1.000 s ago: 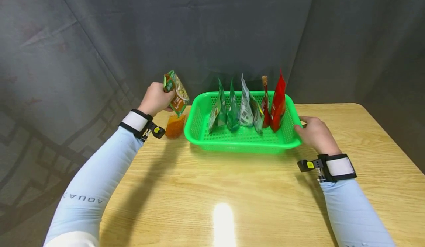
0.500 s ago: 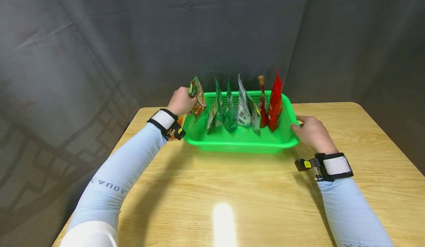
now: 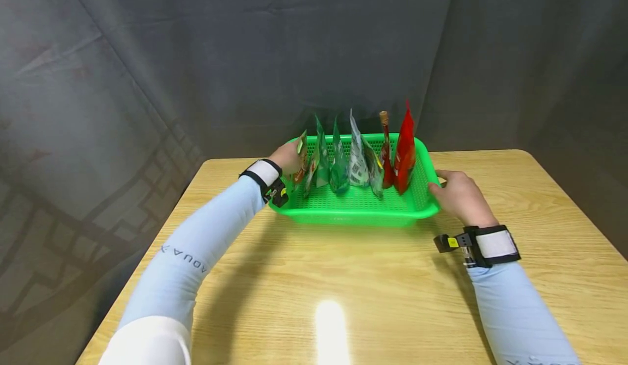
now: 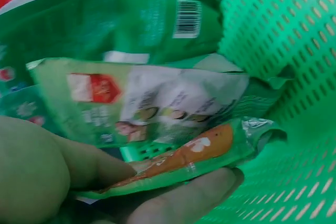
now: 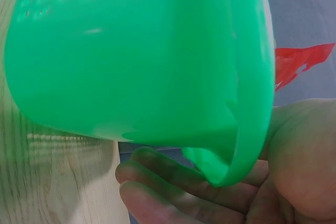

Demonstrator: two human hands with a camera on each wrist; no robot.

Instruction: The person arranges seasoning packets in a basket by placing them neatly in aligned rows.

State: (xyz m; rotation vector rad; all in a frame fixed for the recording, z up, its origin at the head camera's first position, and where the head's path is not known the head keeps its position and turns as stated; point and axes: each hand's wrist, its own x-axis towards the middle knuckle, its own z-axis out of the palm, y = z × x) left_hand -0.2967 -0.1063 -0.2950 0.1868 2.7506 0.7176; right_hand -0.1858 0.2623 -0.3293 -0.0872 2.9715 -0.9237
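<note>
My left hand (image 3: 287,157) pinches a green and orange food packet (image 4: 205,148) between thumb and fingers. The packet stands on edge inside the left end of a green plastic basket (image 3: 353,212). Right beside it leans a pale green packet (image 4: 152,98) with a red label. My right hand (image 3: 462,193) grips the rim at the basket's right end. In the right wrist view, its thumb side is over the rim (image 5: 254,77) and its fingers lie below.
Farther right in the basket stand green packets (image 3: 339,163), a white packet (image 3: 358,160), a corked bottle (image 3: 386,158) of red contents and a tall red packet (image 3: 405,152). The basket sits on a wooden table (image 3: 382,283) before a grey cloth (image 3: 314,54).
My left hand has carried the green and orange packet rightward and down into the basket's left end. An orange packet on the table is now hidden behind the left arm. My right hand stays at the rim.
</note>
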